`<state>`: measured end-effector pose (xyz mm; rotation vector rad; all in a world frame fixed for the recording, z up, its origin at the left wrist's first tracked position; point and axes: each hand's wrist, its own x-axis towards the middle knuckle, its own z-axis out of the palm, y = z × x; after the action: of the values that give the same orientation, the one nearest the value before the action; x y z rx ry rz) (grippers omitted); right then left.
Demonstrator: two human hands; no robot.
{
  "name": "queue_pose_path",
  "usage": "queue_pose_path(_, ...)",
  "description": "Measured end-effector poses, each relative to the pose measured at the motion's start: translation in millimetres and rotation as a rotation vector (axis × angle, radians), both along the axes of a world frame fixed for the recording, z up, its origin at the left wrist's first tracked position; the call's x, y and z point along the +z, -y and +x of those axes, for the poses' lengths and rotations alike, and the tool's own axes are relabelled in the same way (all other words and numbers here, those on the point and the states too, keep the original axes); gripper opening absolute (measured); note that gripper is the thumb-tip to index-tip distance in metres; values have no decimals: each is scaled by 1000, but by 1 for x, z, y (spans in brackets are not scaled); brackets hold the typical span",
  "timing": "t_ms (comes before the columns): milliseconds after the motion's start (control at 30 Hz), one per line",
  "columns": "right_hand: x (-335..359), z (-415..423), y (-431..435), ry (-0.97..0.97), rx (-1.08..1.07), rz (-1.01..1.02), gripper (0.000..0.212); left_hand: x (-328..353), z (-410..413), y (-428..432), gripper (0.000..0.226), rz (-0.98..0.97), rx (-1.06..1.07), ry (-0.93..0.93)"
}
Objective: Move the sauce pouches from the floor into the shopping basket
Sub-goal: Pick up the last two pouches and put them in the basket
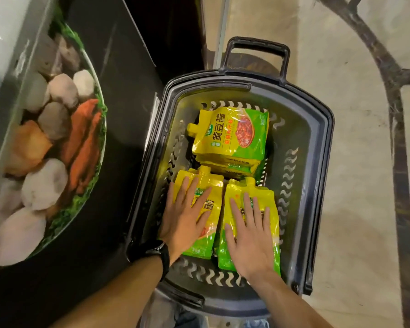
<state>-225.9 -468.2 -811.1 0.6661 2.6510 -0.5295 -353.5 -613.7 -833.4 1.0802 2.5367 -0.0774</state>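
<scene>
Seemingly we were nearly done: our left hand (187, 218) and right hand (249, 237), fingers straight and spread, pressed flat on two yellow-green spouted sauce pouches (234, 192) at the near end of the dark plastic shopping basket (322, 162). A further stack (232, 133) lay at the far end, and none showed on the pale floor (353, 209).

glossy plastic pouches (232, 136), plastic basket (322, 138)

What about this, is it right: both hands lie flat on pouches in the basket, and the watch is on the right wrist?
Not quite: the head view shows the watch on the left wrist. The left hand and right hand do lie flat on pouches in the basket.
</scene>
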Motion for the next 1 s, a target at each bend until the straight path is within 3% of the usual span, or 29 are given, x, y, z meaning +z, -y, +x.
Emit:
queue_pose_path(300,-16,9,3,-38,-23,53,61,-3,12,14,64,22,81,-9)
queue_pose_path(500,-18,9,6,-49,-27,46,61,-3,35,-5,65,-23,-14,-89)
queue_pose_path(633,-10,6,4,-11,-22,1,61,8,38,-11,64,-19,40,-15)
queue_pose_path(900,119,-33,-51,78,126,-96,78,115,37,1,55,46,250,215)
queue_pose_path(1000,183,-63,-78,65,90,-105,84,173,29,1,65,49,362,265)
